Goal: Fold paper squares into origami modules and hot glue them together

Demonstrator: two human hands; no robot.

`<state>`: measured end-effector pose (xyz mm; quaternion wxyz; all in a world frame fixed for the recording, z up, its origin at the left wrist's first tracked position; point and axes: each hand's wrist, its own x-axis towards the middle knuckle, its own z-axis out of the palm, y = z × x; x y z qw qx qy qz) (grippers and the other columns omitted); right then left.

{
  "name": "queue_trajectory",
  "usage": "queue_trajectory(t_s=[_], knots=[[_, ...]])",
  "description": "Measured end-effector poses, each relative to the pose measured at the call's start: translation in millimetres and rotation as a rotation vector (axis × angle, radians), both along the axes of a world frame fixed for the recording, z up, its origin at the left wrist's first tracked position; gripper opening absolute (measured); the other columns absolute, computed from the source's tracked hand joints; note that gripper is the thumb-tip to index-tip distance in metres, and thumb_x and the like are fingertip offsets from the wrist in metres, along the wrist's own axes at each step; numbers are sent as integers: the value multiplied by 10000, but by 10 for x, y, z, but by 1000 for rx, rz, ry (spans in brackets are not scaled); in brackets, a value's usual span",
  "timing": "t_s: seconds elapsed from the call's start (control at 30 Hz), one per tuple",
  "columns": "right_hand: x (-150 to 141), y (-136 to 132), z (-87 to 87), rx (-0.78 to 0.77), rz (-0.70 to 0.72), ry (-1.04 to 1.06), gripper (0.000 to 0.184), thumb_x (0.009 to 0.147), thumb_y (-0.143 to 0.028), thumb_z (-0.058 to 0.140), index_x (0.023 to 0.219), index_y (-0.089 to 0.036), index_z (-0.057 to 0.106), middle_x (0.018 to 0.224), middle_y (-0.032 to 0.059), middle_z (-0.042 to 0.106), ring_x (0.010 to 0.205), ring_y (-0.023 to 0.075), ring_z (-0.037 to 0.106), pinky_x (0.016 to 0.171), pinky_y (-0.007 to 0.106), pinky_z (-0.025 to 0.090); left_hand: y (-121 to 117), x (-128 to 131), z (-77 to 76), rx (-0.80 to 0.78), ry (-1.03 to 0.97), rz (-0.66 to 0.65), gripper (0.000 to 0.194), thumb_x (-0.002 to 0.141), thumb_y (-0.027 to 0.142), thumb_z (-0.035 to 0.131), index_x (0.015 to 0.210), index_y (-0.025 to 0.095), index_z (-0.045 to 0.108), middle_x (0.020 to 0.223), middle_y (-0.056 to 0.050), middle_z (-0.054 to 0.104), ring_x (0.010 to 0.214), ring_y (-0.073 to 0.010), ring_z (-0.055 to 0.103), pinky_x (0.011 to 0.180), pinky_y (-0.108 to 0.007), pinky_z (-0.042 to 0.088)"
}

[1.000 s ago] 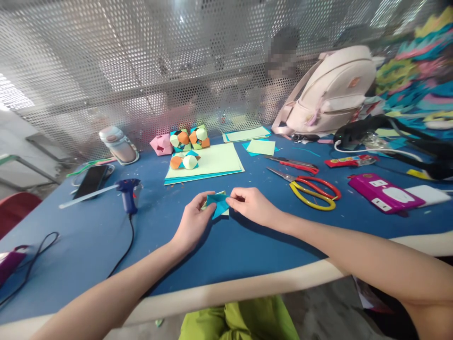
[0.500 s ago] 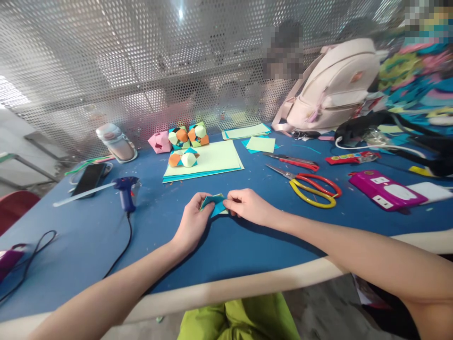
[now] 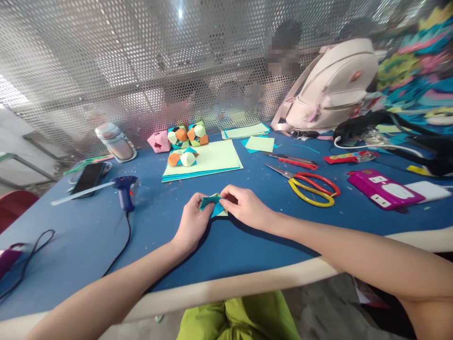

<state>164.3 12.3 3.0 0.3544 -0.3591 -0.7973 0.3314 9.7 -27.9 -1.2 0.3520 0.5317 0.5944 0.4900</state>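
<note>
At the far left a black cord (image 3: 26, 257) snakes over the blue table (image 3: 88, 245). Further in lie a dark phone (image 3: 88, 178) and a blue glue gun (image 3: 124, 191), its clear stick pointing left. Behind them a pale bottle (image 3: 116, 143) lies on its side against the perforated metal screen (image 3: 141, 61) that walls off the back of the table.

Mid-table, the left hand (image 3: 193, 222) and right hand (image 3: 246, 207) meet over a small folded paper (image 3: 212, 205), teal over pale green. Both hands pinch it shut between thumb and fingertips, the left at its left end, the right at its right end. It sits low over the table near the front edge, its long axis running left to right, one teal corner pointing down toward the person.

Behind it a stack of pale green sheets (image 3: 215, 158) carries a folded paper ball (image 3: 184, 158), with more balls (image 3: 187, 134) beyond. Right of the hands are red and yellow scissors (image 3: 311, 189), then a glossy magenta power strip (image 3: 384, 190). A soft cream backpack (image 3: 332, 87) leans on the screen.
</note>
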Motion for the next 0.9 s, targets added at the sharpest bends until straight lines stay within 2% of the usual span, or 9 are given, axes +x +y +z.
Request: queue_trajectory(t_s=[0.07,0.2,0.27,0.4,0.47,0.57,0.7,0.9], knots=[[0,17,-27,56,-9,3,88,820,-178,503,734,-194,510,676,-15,551,603,116,480,584,236,355,-7,15,4,-22,-47,-9,119,711,263,614,732,174,539,672,43,556,641,-115,487,615,-225,366],[47,70,-31,182,20,-63,100,826,-144,503,740,-192,520,715,7,573,650,131,508,618,241,368,-17,23,50,-139,-180,-115,160,708,305,611,744,184,512,587,64,506,543,-100,452,531,-216,346],[79,90,-18,250,73,-116,89,840,-145,495,773,-186,538,768,32,595,702,148,536,652,253,381,-15,11,79,-151,-109,-137,144,699,290,611,715,175,526,578,58,505,535,-98,444,514,-213,337],[109,76,11,335,123,-181,88,865,-179,472,820,-188,547,814,53,604,751,166,554,695,272,392,-2,-24,88,-95,93,-95,144,685,263,621,635,163,530,574,50,500,545,-93,423,505,-207,325],[105,47,26,314,106,-150,59,863,-217,484,850,-190,534,801,46,593,720,157,542,675,267,394,3,-27,67,-90,95,-66,159,677,268,629,624,165,520,563,55,489,531,-91,416,494,-207,318],[96,10,54,232,49,-85,97,818,-256,535,874,-189,493,752,17,555,645,139,508,620,256,389,6,-9,42,-114,-26,-43,176,663,277,637,636,174,498,536,71,473,493,-86,412,474,-210,314],[101,10,78,199,8,-34,44,816,-217,494,799,-202,457,727,-2,523,628,122,481,607,241,375,-1,30,47,-121,-128,-21,211,652,255,649,620,179,455,524,83,466,482,-72,396,474,-200,312],[90,56,43,178,4,25,92,815,-188,466,725,-197,452,671,-14,505,582,105,455,566,228,354,-20,50,43,-147,-184,-23,211,646,243,649,635,181,447,532,84,482,488,-69,397,471,-192,317]])
